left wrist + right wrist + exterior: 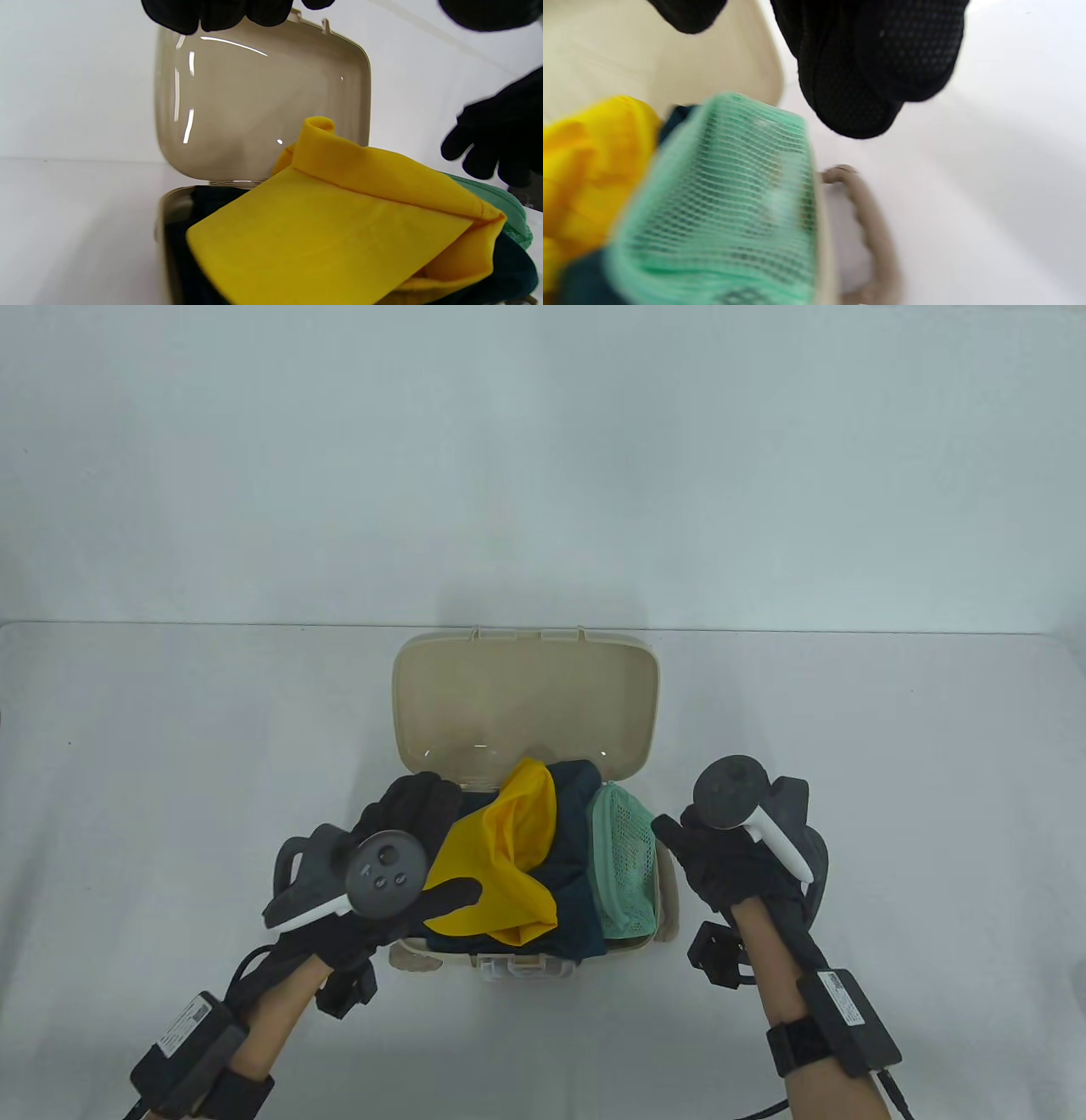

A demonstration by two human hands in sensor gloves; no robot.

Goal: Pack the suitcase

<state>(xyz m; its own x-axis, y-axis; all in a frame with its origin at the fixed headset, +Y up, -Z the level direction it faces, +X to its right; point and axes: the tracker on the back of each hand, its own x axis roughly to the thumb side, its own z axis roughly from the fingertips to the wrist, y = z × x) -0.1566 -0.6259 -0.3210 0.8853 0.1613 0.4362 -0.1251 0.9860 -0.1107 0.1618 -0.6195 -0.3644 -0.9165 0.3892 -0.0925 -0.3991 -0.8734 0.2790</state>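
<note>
Open beige suitcase (526, 704) on the white table (170, 772), stuffed with clothes, both our hands just above it.

We see the suitcase at the middle of the table with its lid (526, 700) standing up at the far side. A yellow cloth (501, 865) lies on top of a dark teal garment (577, 823), and a green mesh pouch (628, 857) stands along the right wall, next to the side handle (869, 220). Our left hand (399, 857) hovers over the left part of the case, its fingers (220, 12) relaxed and holding nothing, thumb stretched above the yellow cloth. Our right hand (730, 848) hangs just beside the pouch, fingers (874, 76) loosely curled and grasping nothing.
</note>
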